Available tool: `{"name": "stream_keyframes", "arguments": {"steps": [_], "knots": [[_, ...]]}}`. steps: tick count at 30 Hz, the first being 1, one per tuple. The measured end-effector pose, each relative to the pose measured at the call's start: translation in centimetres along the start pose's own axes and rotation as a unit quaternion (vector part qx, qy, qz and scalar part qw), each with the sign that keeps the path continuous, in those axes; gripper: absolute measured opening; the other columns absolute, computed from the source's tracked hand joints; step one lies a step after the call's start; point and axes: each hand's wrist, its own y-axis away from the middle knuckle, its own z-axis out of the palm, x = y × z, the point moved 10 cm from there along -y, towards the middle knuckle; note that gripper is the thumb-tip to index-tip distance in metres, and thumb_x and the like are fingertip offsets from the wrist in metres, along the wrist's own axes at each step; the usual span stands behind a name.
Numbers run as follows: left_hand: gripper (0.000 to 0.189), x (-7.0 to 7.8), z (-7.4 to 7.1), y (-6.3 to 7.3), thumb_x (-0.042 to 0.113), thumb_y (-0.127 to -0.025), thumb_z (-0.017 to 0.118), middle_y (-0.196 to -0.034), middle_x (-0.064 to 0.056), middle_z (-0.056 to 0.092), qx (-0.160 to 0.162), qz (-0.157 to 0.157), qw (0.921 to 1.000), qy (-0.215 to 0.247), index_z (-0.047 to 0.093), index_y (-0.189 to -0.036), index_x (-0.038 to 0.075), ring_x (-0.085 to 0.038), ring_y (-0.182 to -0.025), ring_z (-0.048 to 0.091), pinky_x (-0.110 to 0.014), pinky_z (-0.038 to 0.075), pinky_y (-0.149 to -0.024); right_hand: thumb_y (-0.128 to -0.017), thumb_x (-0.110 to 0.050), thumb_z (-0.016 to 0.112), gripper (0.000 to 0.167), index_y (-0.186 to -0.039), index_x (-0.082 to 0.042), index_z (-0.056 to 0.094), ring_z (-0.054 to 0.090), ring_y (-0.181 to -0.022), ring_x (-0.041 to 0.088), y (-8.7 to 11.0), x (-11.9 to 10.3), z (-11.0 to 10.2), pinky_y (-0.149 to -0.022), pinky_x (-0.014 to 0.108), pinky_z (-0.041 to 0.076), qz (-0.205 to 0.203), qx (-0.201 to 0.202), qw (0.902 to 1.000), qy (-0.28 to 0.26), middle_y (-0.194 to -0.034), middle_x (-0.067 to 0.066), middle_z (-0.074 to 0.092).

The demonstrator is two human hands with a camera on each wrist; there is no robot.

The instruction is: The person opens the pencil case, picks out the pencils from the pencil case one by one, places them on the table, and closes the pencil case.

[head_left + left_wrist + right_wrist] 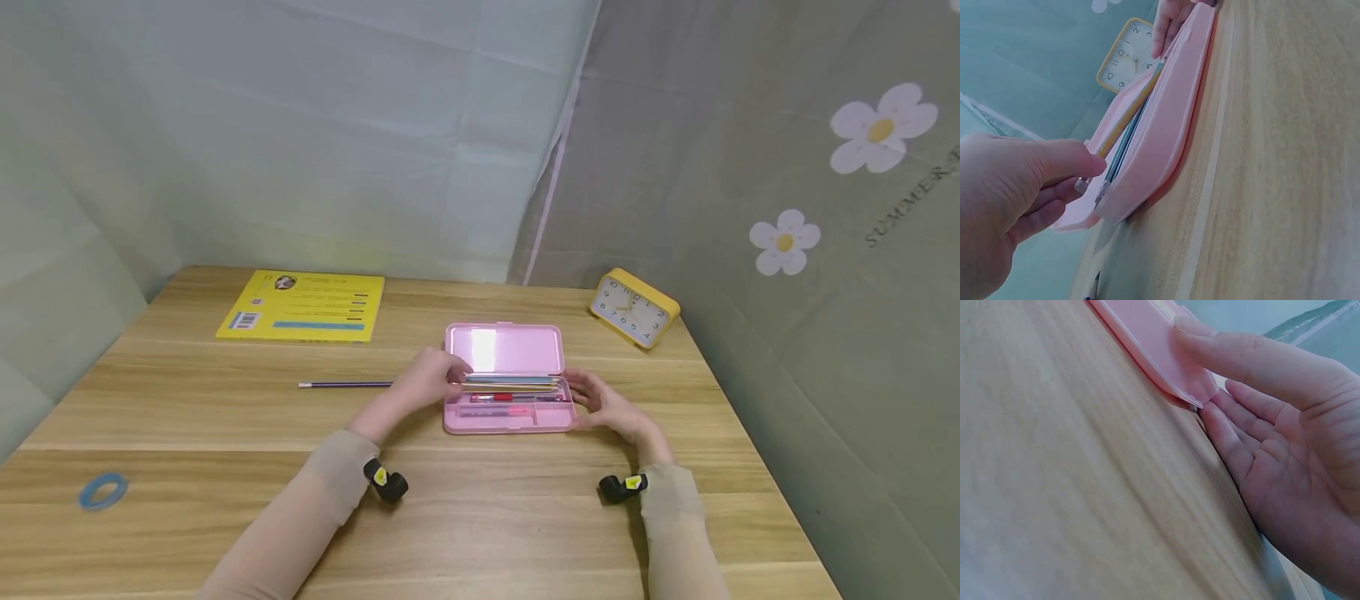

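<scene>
A pink pencil case (551, 414) lies with its lid (525, 350) raised at the back. My left hand (426, 382) is at the case's left end and pinches the end of a yellow pencil (1129, 115) between thumb and fingers. That pencil slants over the case, beside blue-green pencils (1124, 147). My right hand (606, 408) holds the case's right end, thumb on the near side and fingers at the end. A red-and-clear pen (517, 398) and a clear stick with a pink tip (491, 412) lie inside.
A dark purple pencil (348, 384) lies left of the case, partly behind my left hand. A yellow book (315, 304) is at the back left, a yellow alarm clock (633, 308) at the back right. A blue ring (102, 492) sits at the front left of the wooden table (510, 533).
</scene>
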Motion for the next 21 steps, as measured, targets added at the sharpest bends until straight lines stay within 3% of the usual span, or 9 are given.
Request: {"name": "stream_keyframes", "arguments": {"steps": [12, 21], "knots": [[0.031, -0.3, -2.2, 1.2, 0.004, -0.079, 0.076, -0.091, -0.008, 0.073, 0.012, 0.043, 0.9990, -0.003, 0.072, -0.110, 0.001, -0.017, -0.081, 0.066, -0.027, 0.057, -0.072, -0.077, 0.006, 0.073, 0.094, -0.150, 0.008, 0.013, 0.017, -0.144, 0.049, 0.0, 0.0, -0.1, -0.104, 0.012, 0.037, -0.001, 0.004, 1.0000, 0.000, -0.157, 0.031, 0.014], [0.031, -2.2, -5.8, 3.1, 0.001, -0.080, 0.074, -0.086, -0.006, 0.073, 0.051, 0.085, 0.9951, 0.000, 0.071, -0.111, -0.003, -0.021, -0.084, 0.067, -0.045, 0.057, -0.081, -0.077, 0.007, 0.071, 0.093, -0.150, 0.010, 0.013, 0.015, -0.144, 0.051, 0.1, -0.2, 0.1, -0.104, 0.012, 0.037, -0.007, 0.005, 0.9999, -0.007, -0.157, 0.032, 0.012]]}}
